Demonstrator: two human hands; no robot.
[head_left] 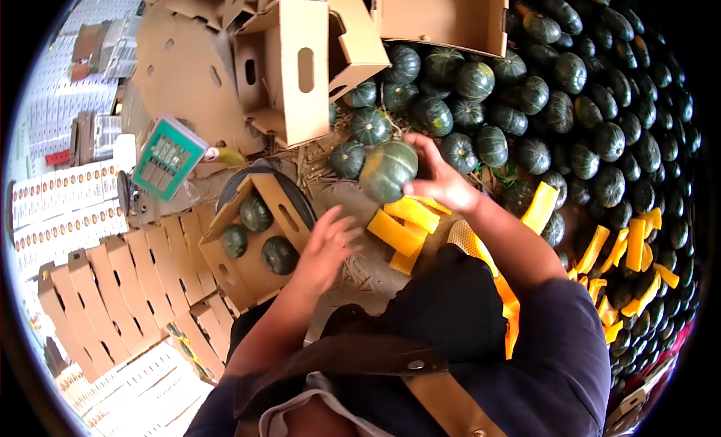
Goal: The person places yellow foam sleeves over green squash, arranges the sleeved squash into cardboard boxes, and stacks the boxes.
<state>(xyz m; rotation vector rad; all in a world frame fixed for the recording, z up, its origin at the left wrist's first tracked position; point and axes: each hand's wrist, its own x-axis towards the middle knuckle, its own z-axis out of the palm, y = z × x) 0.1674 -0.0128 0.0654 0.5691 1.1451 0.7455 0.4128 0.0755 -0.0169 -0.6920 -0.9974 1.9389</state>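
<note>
Raised in front of me, a green striped squash [387, 169] is gripped by my right hand [439, 178]. My left hand [327, 249] hangs below and left of it with fingers apart and somewhat blurred, holding nothing. Beside that hand, an open cardboard box [225, 268] with three squashes [278, 255] inside sits on a dark round surface. Several yellow foam pieces [398, 234] lie under the held squash.
A large pile of squashes [571, 114] with yellow foam strips fills the right. Empty cartons [278, 69] stand at the top. A green-faced digital display [161, 158] is at left, near stacked flat cartons [116, 294] and white printed boxes [67, 200].
</note>
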